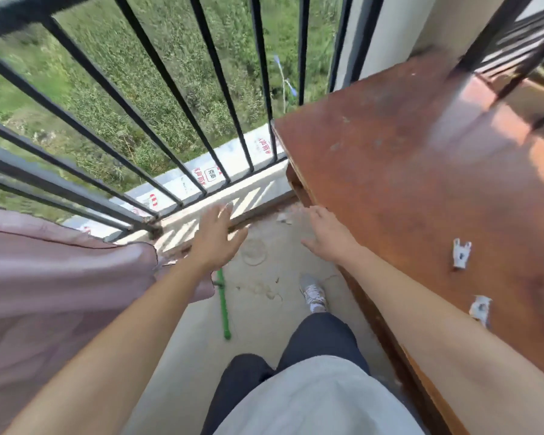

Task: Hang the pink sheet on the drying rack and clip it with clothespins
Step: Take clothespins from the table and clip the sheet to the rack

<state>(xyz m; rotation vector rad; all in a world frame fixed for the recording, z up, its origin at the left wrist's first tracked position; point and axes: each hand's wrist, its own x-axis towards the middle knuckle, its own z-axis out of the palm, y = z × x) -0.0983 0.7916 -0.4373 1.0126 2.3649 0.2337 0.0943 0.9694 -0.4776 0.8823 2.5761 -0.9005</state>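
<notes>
The pink sheet (44, 284) hangs draped at the left, its right edge just left of my left forearm. My left hand (215, 238) is held out over the floor with fingers spread and nothing in it. My right hand (328, 235) hovers at the near left edge of a brown wooden table (405, 189), fingers apart and empty. Two white clothespins lie on the table at the right: one (461, 253) farther from me, one (480, 309) closer. What the sheet hangs on is hidden beneath it.
A black metal railing (157, 98) runs across the front, with green vegetation far below. A green pole (223, 304) stands on the concrete floor beside the sheet. My shoe (313, 293) is on the floor between the pole and the table.
</notes>
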